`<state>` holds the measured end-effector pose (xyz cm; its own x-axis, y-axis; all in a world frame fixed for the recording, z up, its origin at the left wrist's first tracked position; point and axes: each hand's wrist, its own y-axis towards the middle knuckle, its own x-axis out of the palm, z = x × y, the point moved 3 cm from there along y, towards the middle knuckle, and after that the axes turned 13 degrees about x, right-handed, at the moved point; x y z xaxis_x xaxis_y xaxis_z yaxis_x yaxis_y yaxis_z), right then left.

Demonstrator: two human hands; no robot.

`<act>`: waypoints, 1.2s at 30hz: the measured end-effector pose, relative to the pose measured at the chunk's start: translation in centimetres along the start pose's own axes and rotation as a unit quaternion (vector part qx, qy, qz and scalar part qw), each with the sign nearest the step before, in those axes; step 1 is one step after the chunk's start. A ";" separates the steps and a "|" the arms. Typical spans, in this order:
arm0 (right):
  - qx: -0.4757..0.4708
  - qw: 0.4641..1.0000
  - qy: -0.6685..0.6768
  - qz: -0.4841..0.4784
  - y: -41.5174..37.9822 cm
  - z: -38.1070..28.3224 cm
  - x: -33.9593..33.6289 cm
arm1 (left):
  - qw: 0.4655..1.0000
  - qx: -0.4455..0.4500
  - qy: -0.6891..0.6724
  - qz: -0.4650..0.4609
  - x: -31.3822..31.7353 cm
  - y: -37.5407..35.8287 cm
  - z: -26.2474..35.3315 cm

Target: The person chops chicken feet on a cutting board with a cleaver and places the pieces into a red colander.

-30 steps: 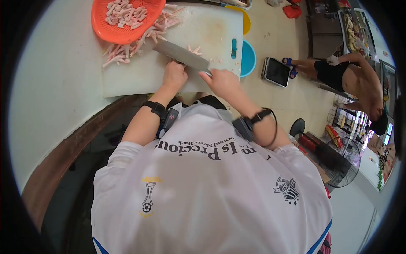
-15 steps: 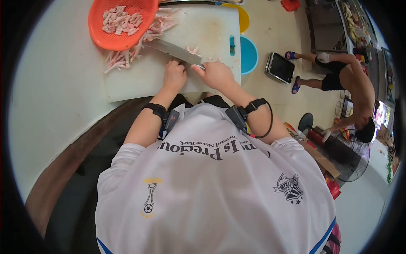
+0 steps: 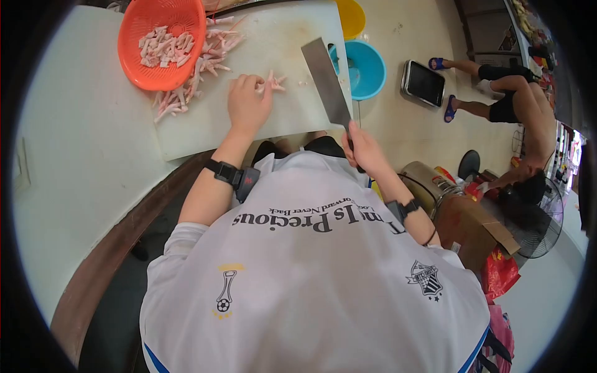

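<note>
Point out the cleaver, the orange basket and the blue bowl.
cleaver (image 3: 326, 81): head view, middle of the flat blade.
orange basket (image 3: 134, 68): head view, bare lower wall, below the cut pieces.
blue bowl (image 3: 372, 65): head view, inner wall, right of the blade.

cleaver handle: hidden inside the right hand (image 3: 360, 148), only the cleaver (image 3: 328, 84) blade shows
chicken foot (image 3: 272, 82): partly covered by the left hand (image 3: 247, 102) (fingers over one end)
orange basket (image 3: 138, 68): top rim cut off by the picture's edge
yellow bowl (image 3: 352, 17): half out of view
co-worker (image 3: 525, 118): head hidden behind boxes, hands too small to tell
</note>
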<state>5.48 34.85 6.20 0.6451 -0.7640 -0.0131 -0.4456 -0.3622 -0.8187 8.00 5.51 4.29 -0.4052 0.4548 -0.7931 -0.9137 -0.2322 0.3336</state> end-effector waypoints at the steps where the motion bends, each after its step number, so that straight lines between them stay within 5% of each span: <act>1: 0.031 0.996 0.081 -0.037 0.9 -0.5 0.8 | 0.994 -0.100 -0.043 -0.019 0.6 0.3 0.0; 8: 0.046 0.983 0.143 -0.105 4.6 -1.7 5.1 | 0.975 -0.163 0.042 -0.146 4.1 1.6 -0.5; 13: 0.065 0.976 0.151 -0.140 5.1 -0.9 5.3 | 0.990 -0.074 -0.028 -0.113 3.7 -0.2 -0.8; 17: 0.040 0.980 0.120 -0.152 5.5 -0.2 4.9 | 0.987 -0.123 -0.070 -0.083 3.3 -0.9 -0.7; 22: 0.037 0.982 0.104 -0.152 5.9 0.4 5.3 | 0.995 -0.026 -0.072 -0.057 3.3 0.2 -2.2; 36: 0.065 0.970 0.157 -0.174 6.8 0.7 7.9 | 0.989 -0.013 0.001 -0.148 3.4 1.0 -3.4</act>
<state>7.96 26.70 0.15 0.5127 -0.7397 0.4358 -0.1389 -0.5724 -0.8082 5.81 3.85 0.20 -0.1200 0.5037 -0.8555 -0.9911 -0.1114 0.0734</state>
